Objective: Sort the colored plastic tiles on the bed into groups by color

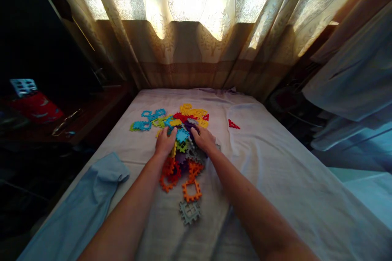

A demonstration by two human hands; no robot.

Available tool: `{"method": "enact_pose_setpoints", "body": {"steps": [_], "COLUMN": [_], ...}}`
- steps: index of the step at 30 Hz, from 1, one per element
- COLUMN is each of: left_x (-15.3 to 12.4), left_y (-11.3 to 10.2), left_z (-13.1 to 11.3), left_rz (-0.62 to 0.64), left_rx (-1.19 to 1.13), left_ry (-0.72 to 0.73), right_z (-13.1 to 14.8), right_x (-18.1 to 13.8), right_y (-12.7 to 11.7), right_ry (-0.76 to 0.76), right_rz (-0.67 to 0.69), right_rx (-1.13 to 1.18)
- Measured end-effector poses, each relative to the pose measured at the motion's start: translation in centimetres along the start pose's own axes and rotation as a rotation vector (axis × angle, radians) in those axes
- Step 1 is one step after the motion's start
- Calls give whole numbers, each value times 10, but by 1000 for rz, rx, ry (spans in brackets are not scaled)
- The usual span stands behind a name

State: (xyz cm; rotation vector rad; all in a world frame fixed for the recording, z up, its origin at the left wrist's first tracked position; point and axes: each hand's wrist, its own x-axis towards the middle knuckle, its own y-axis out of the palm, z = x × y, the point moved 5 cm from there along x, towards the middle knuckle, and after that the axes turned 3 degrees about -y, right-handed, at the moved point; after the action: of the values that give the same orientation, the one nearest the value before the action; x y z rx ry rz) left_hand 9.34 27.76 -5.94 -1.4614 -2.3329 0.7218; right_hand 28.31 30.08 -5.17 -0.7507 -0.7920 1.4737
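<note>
A heap of flat, notched interlocking building pieces (183, 134) in blue, yellow, green, purple, grey, red and orange lies on the bed-like surface. My left hand (165, 142) cups the left side of the heap, its thumb against the blue and yellow pieces. On the opposite side, my right hand (203, 139) closes around purple and grey pieces, thumb inward. The pile hides most of the fingers of both hands. Nearer to me are an orange square frame piece (192, 191) and a grey window-shaped piece (189, 212).
Blue pieces (142, 125) spread to the left, and yellow pieces (196, 112) lie behind the heap. A red triangular piece (233, 124) sits apart at the right. Light blue cloth (102, 187) rests along the left edge. Patterned curtains (190, 45) hang beyond the far edge.
</note>
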Motion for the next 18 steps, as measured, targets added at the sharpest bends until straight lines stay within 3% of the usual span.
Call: {"method": "enact_pose_setpoints", "body": {"steps": [3,6,9,11,15,18], "left_x": [-2,2,19,40,90,117], "left_y": [6,1,-18,-39,-80,-88], "left_z": [-4,-13,-26,-28,-10,22], "left_rz": [3,15,53,24,-136,-164], "left_rx": [-113,-264,-410,-378,219,655], "left_ry": [-4,4,34,45,117,6], "right_z": [18,43,65,64,19,-24], "right_x": [-5,-5,8,28,81,106], "right_y": [3,0,-12,-26,-51,-49], "right_ry": [5,-152,-363,-398,-205,18], "right_rz": [-11,-27,-33,-64,-166,-185], "right_rx": [105,211,307,300,81,-101]}}
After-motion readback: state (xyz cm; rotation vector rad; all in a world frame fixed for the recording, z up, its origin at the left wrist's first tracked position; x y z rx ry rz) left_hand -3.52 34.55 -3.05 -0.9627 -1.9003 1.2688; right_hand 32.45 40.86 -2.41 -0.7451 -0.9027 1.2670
